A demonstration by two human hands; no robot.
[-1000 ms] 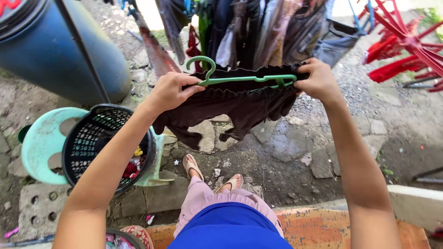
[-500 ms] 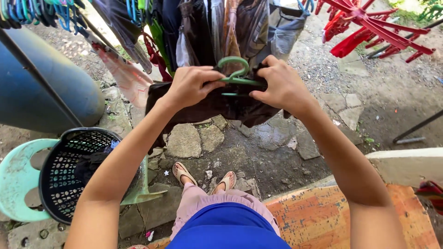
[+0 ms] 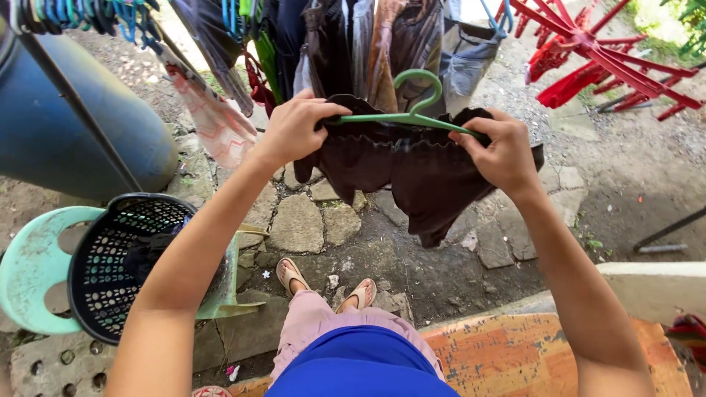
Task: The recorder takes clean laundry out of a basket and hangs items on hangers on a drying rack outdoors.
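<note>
Left hand (image 3: 294, 129) pinches one end of the green hanger (image 3: 401, 114), right hand (image 3: 500, 151) grips the other, both closed on the dark brown garment (image 3: 412, 173) above the black laundry basket (image 3: 125, 257)

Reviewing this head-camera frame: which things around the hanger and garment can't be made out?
- Green hanger, head view: its ends are covered by the left hand and right hand.
- Dark garment: bunched and folded over, so its type is unclear.
- Black basket: the left forearm and the basket's wall hide most of its contents.
- Hanging clothes: cut off by the top edge.
- Blue barrel: cut off at the left edge.
</note>
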